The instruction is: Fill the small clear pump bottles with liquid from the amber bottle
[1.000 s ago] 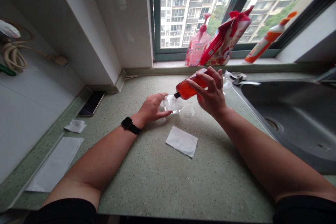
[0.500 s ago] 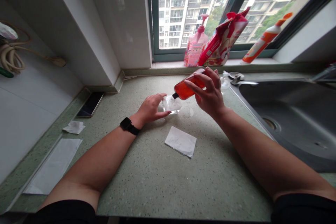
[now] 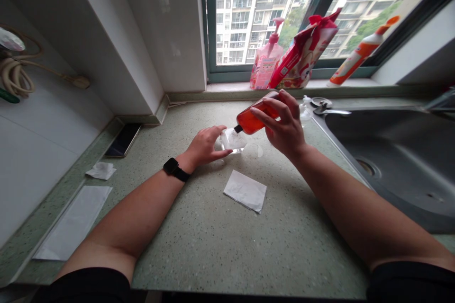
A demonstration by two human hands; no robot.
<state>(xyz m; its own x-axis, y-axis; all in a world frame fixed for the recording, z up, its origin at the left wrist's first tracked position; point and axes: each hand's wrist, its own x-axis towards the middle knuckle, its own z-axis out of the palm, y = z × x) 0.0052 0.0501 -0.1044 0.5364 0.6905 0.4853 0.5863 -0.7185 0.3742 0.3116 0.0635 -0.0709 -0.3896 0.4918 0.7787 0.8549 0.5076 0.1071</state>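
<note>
Head view | right hand (image 3: pixel 286 125) gripping tilted red-liquid bottle (image 3: pixel 254 120) | left hand (image 3: pixel 204 147) holding clear container (image 3: pixel 232 141) (nozzle (image 3: pixel 237 129) above it)

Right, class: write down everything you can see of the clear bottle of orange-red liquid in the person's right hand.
A clear plastic bottle filled with orange-red liquid, tilted so its narrow black tip angles down-left over a clear container. The right hand wraps its fingers around the bottle's rear half, hiding its base. Whether the tip touches the container cannot be told.
</note>
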